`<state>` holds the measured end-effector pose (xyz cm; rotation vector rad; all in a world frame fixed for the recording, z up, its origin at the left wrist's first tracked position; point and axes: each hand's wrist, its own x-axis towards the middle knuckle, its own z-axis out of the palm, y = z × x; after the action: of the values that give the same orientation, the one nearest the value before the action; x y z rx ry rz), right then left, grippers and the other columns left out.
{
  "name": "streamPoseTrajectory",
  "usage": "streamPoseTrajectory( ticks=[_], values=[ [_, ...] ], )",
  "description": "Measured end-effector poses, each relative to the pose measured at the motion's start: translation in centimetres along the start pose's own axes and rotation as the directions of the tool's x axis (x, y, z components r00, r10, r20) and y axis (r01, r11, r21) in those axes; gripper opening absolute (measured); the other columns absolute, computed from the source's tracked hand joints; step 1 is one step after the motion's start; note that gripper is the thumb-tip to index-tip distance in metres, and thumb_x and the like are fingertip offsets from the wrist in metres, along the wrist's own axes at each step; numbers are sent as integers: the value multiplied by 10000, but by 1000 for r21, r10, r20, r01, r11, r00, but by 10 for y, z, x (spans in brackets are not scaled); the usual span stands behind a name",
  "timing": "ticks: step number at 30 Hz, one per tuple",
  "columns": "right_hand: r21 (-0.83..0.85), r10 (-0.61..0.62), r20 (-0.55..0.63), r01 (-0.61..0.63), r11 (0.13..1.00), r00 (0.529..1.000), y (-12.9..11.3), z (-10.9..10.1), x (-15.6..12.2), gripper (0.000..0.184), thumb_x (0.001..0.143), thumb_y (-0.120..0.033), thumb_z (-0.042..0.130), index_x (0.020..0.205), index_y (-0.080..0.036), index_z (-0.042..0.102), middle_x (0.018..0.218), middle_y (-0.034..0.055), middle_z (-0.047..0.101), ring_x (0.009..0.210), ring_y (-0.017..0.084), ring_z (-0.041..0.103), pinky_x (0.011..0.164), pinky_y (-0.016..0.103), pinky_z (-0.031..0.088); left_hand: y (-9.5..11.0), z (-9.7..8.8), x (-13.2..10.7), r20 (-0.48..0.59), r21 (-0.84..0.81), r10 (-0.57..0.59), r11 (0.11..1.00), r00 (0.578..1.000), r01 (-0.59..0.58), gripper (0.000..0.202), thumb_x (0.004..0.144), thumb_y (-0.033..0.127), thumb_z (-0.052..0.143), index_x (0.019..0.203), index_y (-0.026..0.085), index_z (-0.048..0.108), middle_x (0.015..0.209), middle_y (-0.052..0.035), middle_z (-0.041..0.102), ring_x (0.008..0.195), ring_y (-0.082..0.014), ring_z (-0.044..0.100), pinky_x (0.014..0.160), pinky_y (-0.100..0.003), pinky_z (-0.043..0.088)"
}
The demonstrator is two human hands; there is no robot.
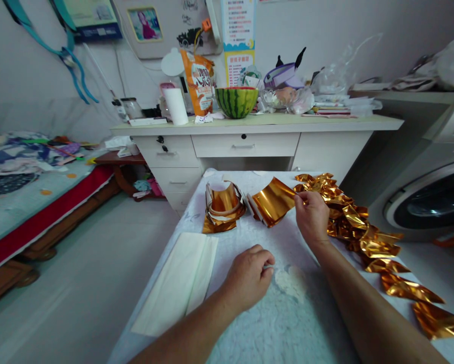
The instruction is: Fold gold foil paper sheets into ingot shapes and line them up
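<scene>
We observe the right hand (313, 217) with thumb and fingers clamped on the right edge of a curved gold foil sheet (275, 198), which lies at the far part of the cloth-covered table (245, 323), between a curled foil bundle (224, 198) and a heap of crumpled foil pieces (346, 217). We note the left hand (250, 275) nearer us, beside a pale folded sheet (174, 283), fingers curled inward; we cannot tell whether they grip anything.
</scene>
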<state>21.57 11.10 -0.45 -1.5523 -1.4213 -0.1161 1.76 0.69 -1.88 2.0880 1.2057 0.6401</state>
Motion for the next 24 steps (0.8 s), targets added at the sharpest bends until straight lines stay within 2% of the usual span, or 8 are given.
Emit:
streamPoseTrajectory(
  ticks=[6, 8, 11, 13, 15, 19, 22, 24],
  values=[
    [22, 17, -6, -17, 1000, 1000, -5, -17, 6, 217, 855, -330, 504, 767, -186, 641, 806, 84, 661, 762, 226, 597, 744, 349, 449, 0, 0, 0, -1, 0, 12, 1000, 1000, -12, 142, 783, 120, 545, 857, 192, 642, 901, -21, 628, 841, -169, 599, 740, -260, 466],
    [42, 43, 1, -43, 998, 999, -8, -26, 6, 240, 872, -353, 499, 802, -183, 654, 736, 67, 664, 681, 212, 611, 678, 335, 465, 0, 0, 0, 4, -5, 6, 1000, 1000, -6, 142, 784, 124, 541, 855, 194, 642, 902, -21, 629, 836, -168, 598, 732, -260, 466],
    [164, 151, 82, -162, 973, 985, -11, -41, 3, 249, 884, -391, 516, 882, -183, 653, 541, 3, 605, 474, 170, 575, 503, 285, 454, 1, -1, -1, 3, -21, 3, 1000, 1000, -3, 132, 778, 119, 546, 848, 189, 634, 906, -21, 630, 832, -165, 597, 726, -259, 458],
    [306, 228, 166, -269, 913, 960, -13, -51, -1, 239, 854, -409, 571, 925, -188, 630, 550, -3, 623, 438, 161, 571, 439, 270, 457, 1, 0, -1, -12, -45, -6, 999, 1000, 5, 137, 766, 109, 560, 860, 185, 622, 896, -17, 629, 820, -159, 595, 729, -262, 449],
    [402, 236, 229, -313, 860, 944, -15, -59, -8, 244, 824, -423, 621, 905, -193, 610, 635, 18, 667, 525, 178, 645, 473, 280, 518, 2, 0, -1, -40, -90, -43, 995, 998, 39, 175, 758, 96, 567, 906, 186, 597, 863, -7, 624, 792, -151, 591, 727, -265, 441],
    [466, 202, 330, -345, 815, 922, -17, -72, -29, 284, 803, -463, 662, 879, -192, 620, 794, 65, 711, 719, 220, 712, 558, 309, 585, 2, 2, 0, -96, -227, -143, 967, 985, 118, 243, 788, 139, 576, 1008, 195, 491, 797, 21, 595, 714, -136, 571, 676, -257, 430],
    [476, 171, 370, -344, 809, 913, -17, -77, -45, 272, 814, -456, 658, 882, -193, 648, 877, 84, 722, 765, 214, 708, 597, 311, 594, -1, 3, 2, -153, -317, -182, 940, 971, 126, 333, 780, 160, 600, 1061, 205, 427, 782, 38, 580, 693, -129, 558, 632, -239, 409],
    [477, 154, 377, -334, 813, 913, -17, -80, -52, 261, 827, -442, 644, 908, -196, 668, 871, 81, 720, 748, 203, 697, 571, 293, 581, -3, 4, 4, -174, -356, -198, 926, 965, 126, 389, 769, 144, 599, 1103, 207, 411, 754, 51, 571, 671, -121, 550, 614, -227, 397]
  ],
)
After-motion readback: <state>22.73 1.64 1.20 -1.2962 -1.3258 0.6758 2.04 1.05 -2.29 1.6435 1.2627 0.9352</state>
